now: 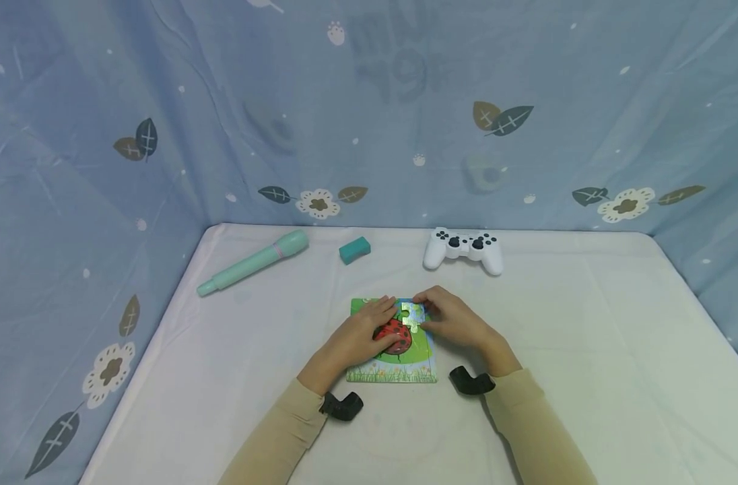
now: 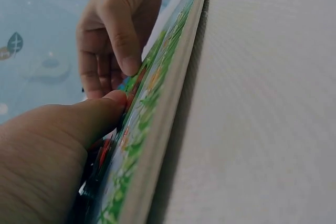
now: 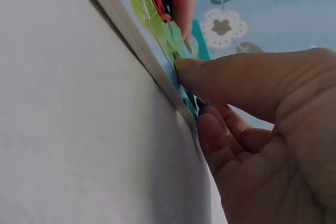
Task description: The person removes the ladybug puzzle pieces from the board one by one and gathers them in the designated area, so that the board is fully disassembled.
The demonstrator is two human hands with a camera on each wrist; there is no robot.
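On a white table [image 1: 587,337], 1 ladybug puzzle [image 1: 405,362] lies flat. The left hand [image 1: 358,337] rests on it, fingers extended; the right hand [image 1: 458,320], fingers bent, seems to pinch its far-right corner piece [image 1: 413,314].

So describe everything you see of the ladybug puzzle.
The ladybug puzzle is a squarish, glossy, pale-edged board picturing a red, spotted ladybug above grass. A jigsaw-shaped patch shows near its far right corner. It lies flat on the white table; the left hand rests on it, the right hand touches near that corner.
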